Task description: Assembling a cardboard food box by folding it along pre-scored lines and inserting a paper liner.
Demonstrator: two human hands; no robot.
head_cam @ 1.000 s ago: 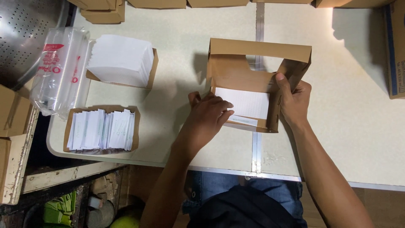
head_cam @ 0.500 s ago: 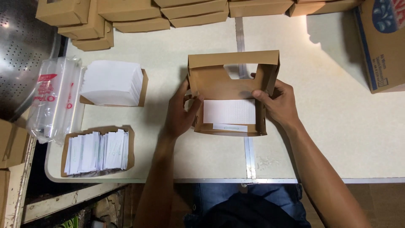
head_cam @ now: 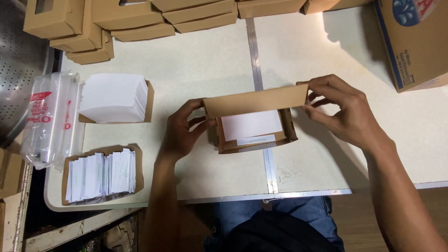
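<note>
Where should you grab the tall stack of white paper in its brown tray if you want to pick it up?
Probably grip the brown tray, not the white paper stack. The sheets look loose and piled higher than the tray wall, so squeezing them might make them slide. Come from above and take the tray by its two long sides, near and far. The plastic sleeve crowds its left end.

Plain brown cardboard box (head_cam: 254, 119) with white paper (head_cam: 251, 125) inside, pale cream table (head_cam: 205, 65), blue jeans (head_cam: 275, 217), clear plastic sleeve (head_cam: 51, 119) with red print
</note>
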